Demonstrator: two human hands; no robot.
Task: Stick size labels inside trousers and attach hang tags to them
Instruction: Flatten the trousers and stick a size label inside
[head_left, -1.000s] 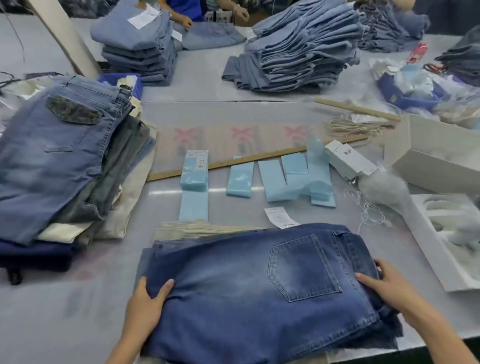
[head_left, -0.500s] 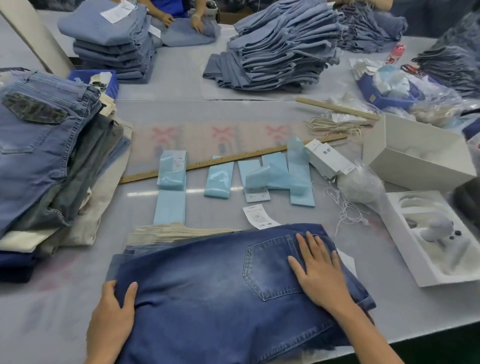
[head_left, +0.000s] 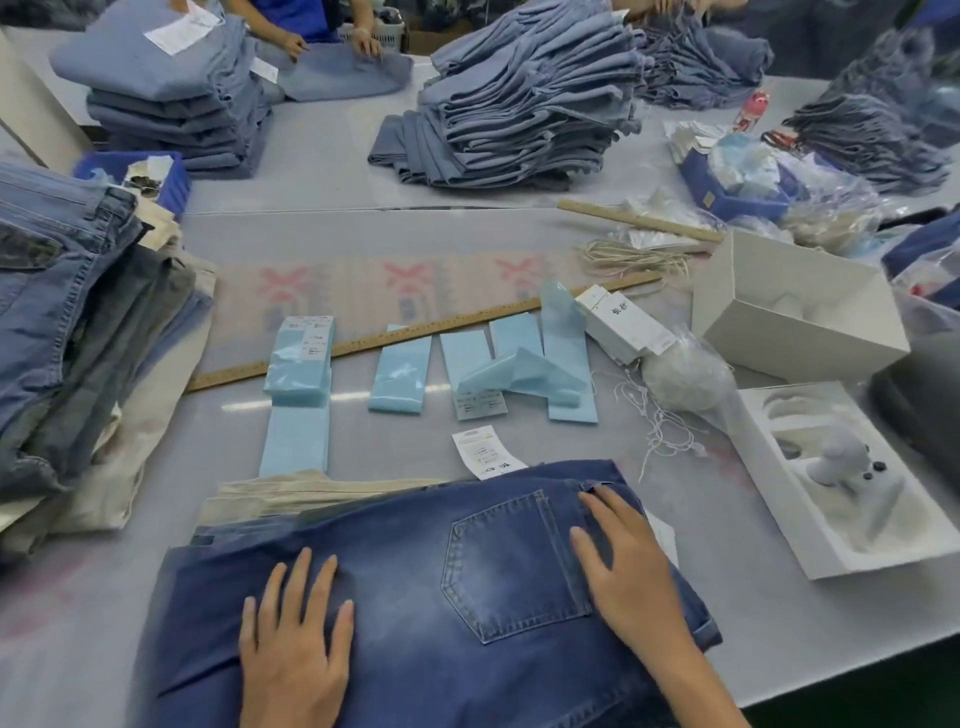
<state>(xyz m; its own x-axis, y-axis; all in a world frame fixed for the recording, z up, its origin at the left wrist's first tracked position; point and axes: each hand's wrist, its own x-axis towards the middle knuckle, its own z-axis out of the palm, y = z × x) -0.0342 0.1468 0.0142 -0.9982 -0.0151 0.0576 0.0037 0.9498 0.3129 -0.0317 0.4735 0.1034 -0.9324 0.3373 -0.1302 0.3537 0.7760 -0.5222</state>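
Observation:
A folded pair of dark blue jeans (head_left: 415, 597) lies on the table right in front of me, back pocket up, on top of beige trousers (head_left: 291, 491). My left hand (head_left: 296, 644) rests flat on the jeans' left half, fingers spread. My right hand (head_left: 623, 566) lies flat by the pocket's right side near the waistband. A white hang tag (head_left: 480, 457) sticks out from under the far edge. Light blue label strips (head_left: 298, 358) lie in a row beyond it, with a pack of white hang tags (head_left: 621, 322) at the right.
A pile of jeans and trousers (head_left: 62, 312) is stacked at my left. A wooden ruler (head_left: 415, 332), loose strings (head_left: 660, 421), and white boxes (head_left: 795, 306) lie ahead and right. Stacks of light blue trousers (head_left: 524, 98) and another person's hands (head_left: 363, 44) are across the table.
My left hand has moved from the jeans' left edge onto the top of the fabric. My right hand has slid from the right edge to beside the pocket.

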